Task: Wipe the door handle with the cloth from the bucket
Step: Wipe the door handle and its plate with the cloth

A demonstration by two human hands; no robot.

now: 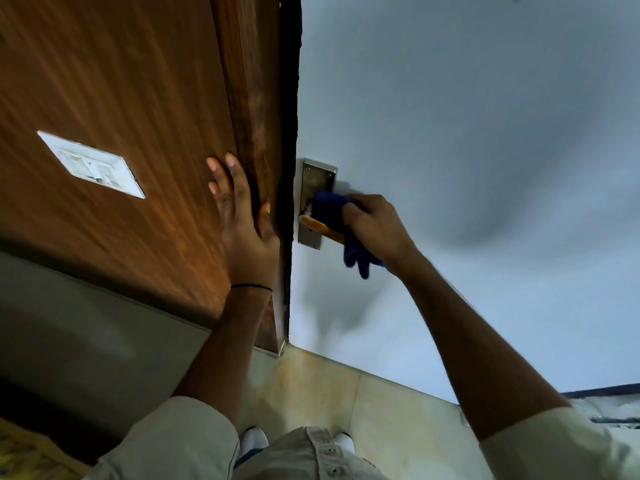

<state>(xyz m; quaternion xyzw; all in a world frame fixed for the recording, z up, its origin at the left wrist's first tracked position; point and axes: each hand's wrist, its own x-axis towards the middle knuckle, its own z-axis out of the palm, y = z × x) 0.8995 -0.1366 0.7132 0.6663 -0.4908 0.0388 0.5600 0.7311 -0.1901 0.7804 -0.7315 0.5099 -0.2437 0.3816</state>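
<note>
No brand or readable lettering that I can find; the white switch plate [90, 164] on the wood-grain panel [121, 98] carries only a tiny dark mark, too small to read.

Right hand [375, 227] is closed around a dark blue cloth [330, 209], pressing it onto the door handle [320, 226]. I see the cloth bunched over the lever, with a loose tail hanging below the hand. The lever's bare end shows to the left of the cloth, rounded and shiny, catching an orange glint. It sits on a rectangular brushed-metal backplate [317, 178] with small screw heads, fixed to the pale, smooth door [450, 116].

Left hand [242, 220] lies flat and spread, holding nothing, palm against the darker wooden door frame [256, 98], just left of the handle across the dark gap. A thin black band [251, 286] circles that wrist.

Below: pale cream sleeves, a buttoned shirt front, white shoe tips [254, 439] and glossy beige floor tiles [381, 403].
</note>
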